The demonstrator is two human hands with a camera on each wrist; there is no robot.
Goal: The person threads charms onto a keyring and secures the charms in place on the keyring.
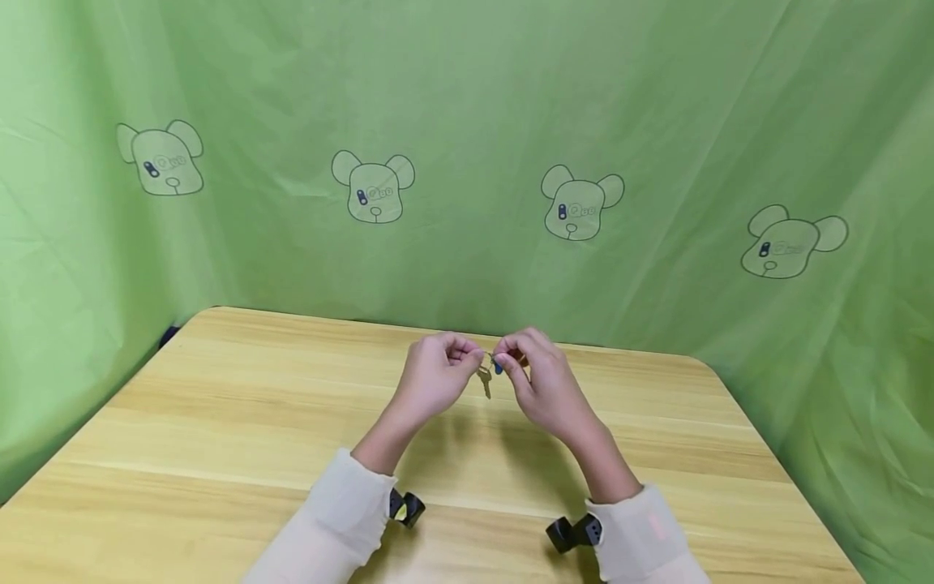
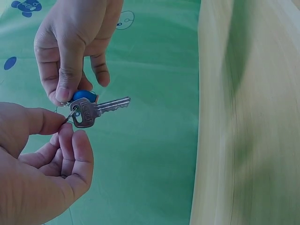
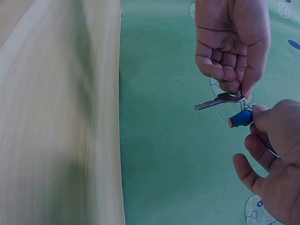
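Above the far half of the table, my left hand [image 1: 438,375] pinches a thin metal key ring [image 2: 71,114] between thumb and forefinger. From that ring hangs a silver key [image 2: 104,108], its toothed blade pointing down toward the tabletop. Close beside it, my right hand [image 1: 546,383] pinches a small blue keychain charm [image 3: 241,119] at its chain end. An orange tip shows at the charm's other end. A short chain [image 3: 248,107] runs between charm and ring. How the chain joins the ring is partly hidden by the fingertips.
The wooden table [image 1: 219,422] lies below both hands, with their shadows on it. Behind it hangs a green curtain [image 1: 467,97] printed with bear heads. Small black cameras [image 1: 572,534] are worn at both wrists, beside the pale sleeves [image 1: 645,531].
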